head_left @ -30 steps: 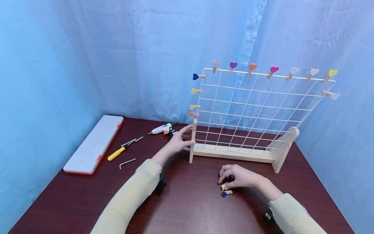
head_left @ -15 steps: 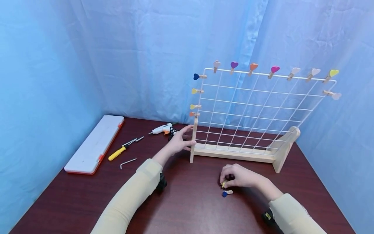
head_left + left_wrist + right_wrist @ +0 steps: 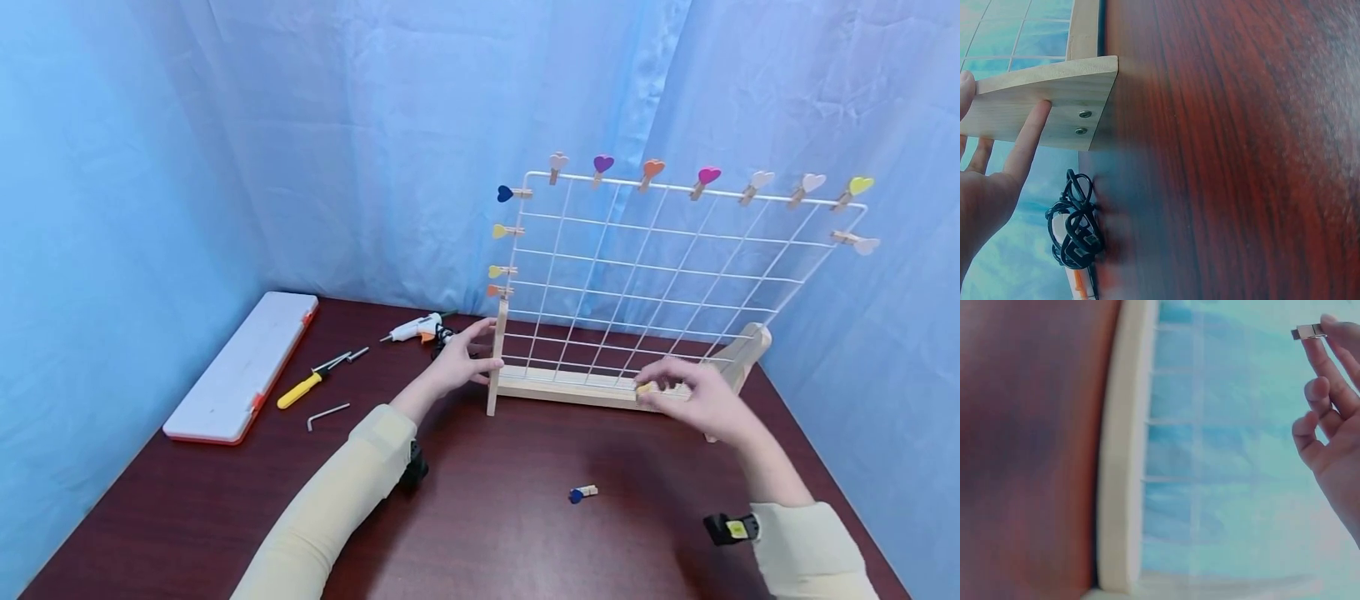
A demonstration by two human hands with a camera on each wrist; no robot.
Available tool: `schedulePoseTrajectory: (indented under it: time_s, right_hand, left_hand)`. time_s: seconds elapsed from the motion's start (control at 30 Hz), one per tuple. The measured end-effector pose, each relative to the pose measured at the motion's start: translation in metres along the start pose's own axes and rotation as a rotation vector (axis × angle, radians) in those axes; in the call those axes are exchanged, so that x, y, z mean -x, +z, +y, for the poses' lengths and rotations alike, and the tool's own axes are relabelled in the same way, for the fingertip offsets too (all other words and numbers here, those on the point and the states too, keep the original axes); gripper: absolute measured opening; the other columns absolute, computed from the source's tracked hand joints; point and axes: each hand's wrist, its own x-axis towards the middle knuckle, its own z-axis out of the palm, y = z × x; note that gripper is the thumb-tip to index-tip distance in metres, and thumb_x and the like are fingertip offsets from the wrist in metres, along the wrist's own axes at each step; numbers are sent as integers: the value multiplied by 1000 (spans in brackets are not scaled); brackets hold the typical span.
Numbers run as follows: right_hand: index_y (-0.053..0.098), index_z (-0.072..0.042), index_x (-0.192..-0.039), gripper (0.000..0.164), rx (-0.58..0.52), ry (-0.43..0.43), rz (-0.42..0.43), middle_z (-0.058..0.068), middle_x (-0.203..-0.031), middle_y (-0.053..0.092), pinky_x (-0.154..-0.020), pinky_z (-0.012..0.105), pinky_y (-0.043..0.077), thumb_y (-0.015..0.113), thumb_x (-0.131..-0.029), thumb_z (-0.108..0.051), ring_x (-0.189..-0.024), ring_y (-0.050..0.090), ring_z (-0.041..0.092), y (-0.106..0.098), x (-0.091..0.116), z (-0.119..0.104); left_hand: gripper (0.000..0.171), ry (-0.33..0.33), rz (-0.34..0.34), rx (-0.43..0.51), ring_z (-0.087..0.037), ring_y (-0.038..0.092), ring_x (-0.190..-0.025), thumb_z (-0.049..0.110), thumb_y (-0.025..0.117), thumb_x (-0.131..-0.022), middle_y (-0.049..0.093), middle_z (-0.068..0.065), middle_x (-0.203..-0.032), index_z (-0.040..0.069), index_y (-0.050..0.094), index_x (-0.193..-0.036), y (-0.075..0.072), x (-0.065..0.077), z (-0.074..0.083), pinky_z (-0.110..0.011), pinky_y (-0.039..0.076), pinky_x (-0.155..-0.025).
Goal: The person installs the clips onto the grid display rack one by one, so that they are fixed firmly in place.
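Observation:
My left hand (image 3: pixel 453 362) grips the wooden side panel (image 3: pixel 1054 103) of a white wire grid rack (image 3: pixel 600 250). Its thumb lies at the front edge, and one straight finger presses the outer face beside two screw heads. My right hand (image 3: pixel 697 396) pinches a small wooden clothespin (image 3: pixel 1307 331) between thumb and forefinger, raised off the table in front of the rack's base bar (image 3: pixel 570 388). A yellow bit of it shows in the head view. A clothespin with a blue heart (image 3: pixel 576 495) lies on the table. Several heart clothespins (image 3: pixel 653 169) sit along the grid's top and left edges, and one white (image 3: pixel 866 246) on the right edge.
At the left are a white case with orange latches (image 3: pixel 243 367), a yellow-handled screwdriver (image 3: pixel 300 389) and a hex key (image 3: pixel 327 415). A glue gun (image 3: pixel 415 327) with its bundled black cord (image 3: pixel 1075 228) lies behind my left hand. Blue curtains (image 3: pixel 420 150) enclose the table.
My right hand has picked up the yellow clothespin and moved up and right toward the rack's right end. The blue-heart clothespin stays on the table. My left hand keeps its place.

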Motion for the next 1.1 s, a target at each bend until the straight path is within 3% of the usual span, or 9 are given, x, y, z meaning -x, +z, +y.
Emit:
schedulePoseTrajectory:
  time_s: [0.07,0.17,0.3,0.37,0.47,0.57,0.73,0.83,1.1]
  right_hand:
    - [65,-6,-90,22,-38,46,96,-3,-81,63,-59,16,43,68,-72,5,-72,54,6,-16,1,1]
    - [62,8,-91,21,-261,43,258,0,-83,66,-56,16,44,62,-71,17,-72,59,8,-37,4,12]
    - [58,19,-90,21,-615,30,581,8,-79,68,-58,14,48,57,-70,24,-69,63,13,-61,8,29]
    - [59,20,-90,21,-716,56,777,10,-76,68,-63,17,51,60,-69,22,-68,64,14,-72,8,36]
    - [58,23,-92,28,-814,91,1020,15,-76,68,-64,20,53,67,-66,17,-64,63,18,-86,8,44]
    - [60,20,-92,37,-837,174,1183,16,-77,67,-58,19,50,75,-61,9,-59,58,17,-98,7,50]
    - [68,9,-88,42,-780,400,1335,9,-76,66,-54,18,40,83,-54,-8,-57,46,13,-112,4,56]
    - [70,5,-87,42,-758,476,1387,7,-81,66,-56,19,39,84,-52,-15,-61,45,12,-118,0,59]
    - [71,2,-82,42,-767,511,1448,6,-83,65,-51,19,34,87,-47,-16,-65,48,12,-123,-13,65]
  left_hand:
    - [70,0,-1,-5,-39,30,-126,13,64,-82,25,-9,-142,22,27,-140,0,1,1,-52,50,-77]
    - [69,1,-1,-4,-39,30,-125,12,64,-82,25,-9,-142,22,27,-140,0,1,1,-53,49,-78]
    - [69,4,1,1,-40,29,-126,10,63,-82,25,-9,-142,21,27,-140,0,0,0,-53,49,-78]
    - [69,2,-2,0,-40,29,-126,10,63,-83,24,-9,-142,22,27,-140,0,0,0,-53,49,-78]
    - [70,3,-7,0,-41,27,-127,12,63,-82,23,-9,-142,21,26,-140,0,-1,-1,-53,49,-78]
    - [71,2,-10,3,-41,27,-127,14,64,-82,23,-9,-142,21,26,-140,0,-1,-1,-54,48,-78]
    - [71,-10,-6,5,-39,28,-127,15,64,-82,22,-10,-143,23,26,-140,0,-2,-2,-53,49,-78]
    - [71,-16,-8,8,-38,28,-127,14,65,-81,21,-11,-144,23,25,-140,0,-2,-3,-52,49,-79]
    - [71,-21,8,15,-36,31,-125,13,65,-81,25,-7,-142,23,28,-140,1,-2,-1,-52,49,-78]
